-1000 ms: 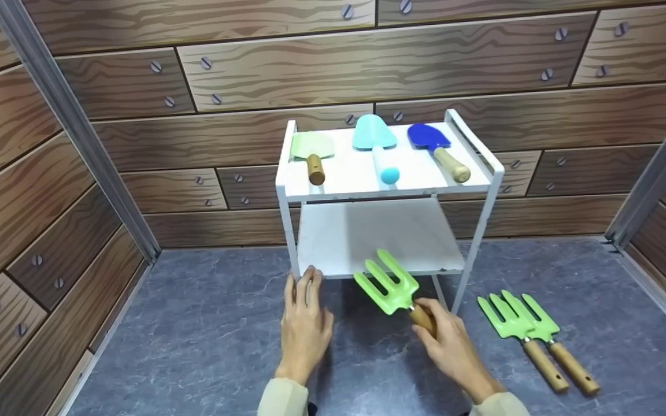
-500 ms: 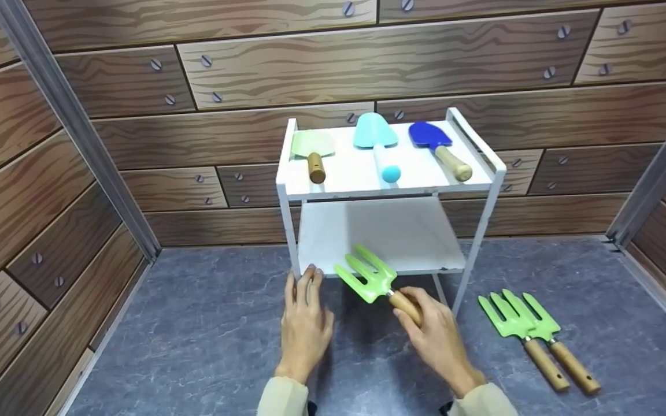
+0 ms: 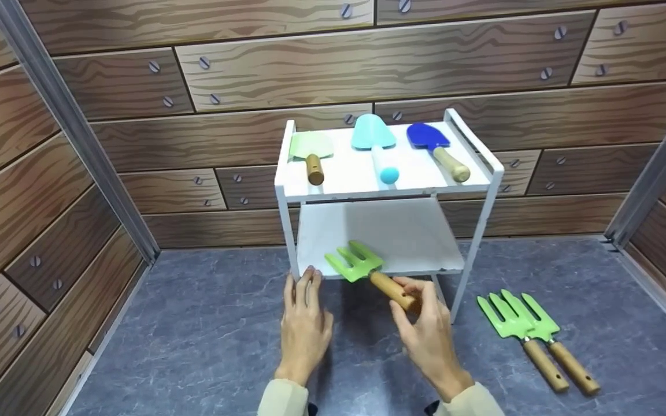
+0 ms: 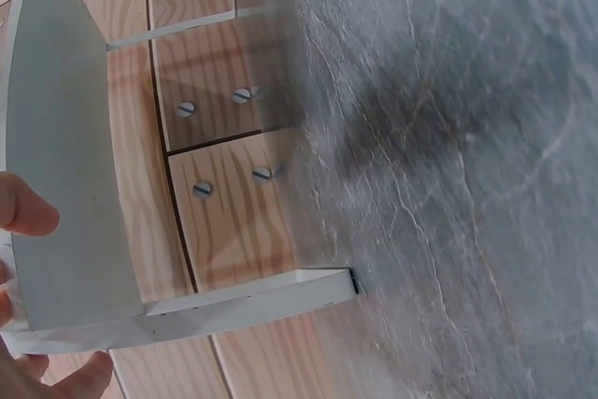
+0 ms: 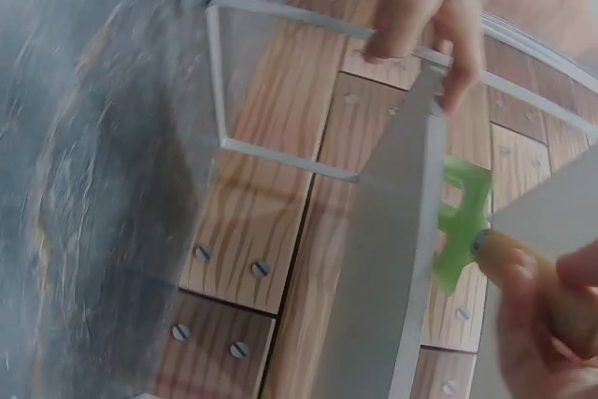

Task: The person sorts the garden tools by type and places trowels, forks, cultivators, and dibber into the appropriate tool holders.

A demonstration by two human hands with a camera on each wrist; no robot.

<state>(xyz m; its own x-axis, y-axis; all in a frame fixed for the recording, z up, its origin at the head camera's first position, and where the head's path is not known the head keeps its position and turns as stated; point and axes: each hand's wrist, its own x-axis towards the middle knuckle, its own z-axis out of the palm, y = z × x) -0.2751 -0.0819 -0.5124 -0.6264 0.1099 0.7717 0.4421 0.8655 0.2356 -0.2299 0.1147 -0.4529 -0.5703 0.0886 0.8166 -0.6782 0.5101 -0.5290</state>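
Note:
My right hand (image 3: pixel 428 335) pinches the wooden handle end of a green hand fork (image 3: pixel 356 263). The fork's prongs are over the front edge of the white rack's lower shelf (image 3: pixel 391 231), pointing up and left. In the right wrist view the fork's green head (image 5: pixel 462 221) shows beside the shelf edge, and whether it touches the shelf cannot be told. My left hand (image 3: pixel 304 329) touches the rack's front left corner with its fingertips, fingers fairly straight. The left wrist view has those fingertips (image 4: pixel 86 376) by the white leg (image 4: pixel 252 306).
On the rack's top shelf (image 3: pixel 344 185) lie a pale green spatula-like tool (image 3: pixel 311 144), a light blue trowel (image 3: pixel 373 133) and a blue trowel (image 3: pixel 428 136). Two more green hand forks (image 3: pixel 506 318) overlap on the grey floor to the right. Wood-patterned walls stand behind and at both sides.
My right hand has moved left and slightly up, bringing the fork's prongs over the lower shelf's front edge. Its grasp now sits nearer the handle's end. My left hand has stayed put.

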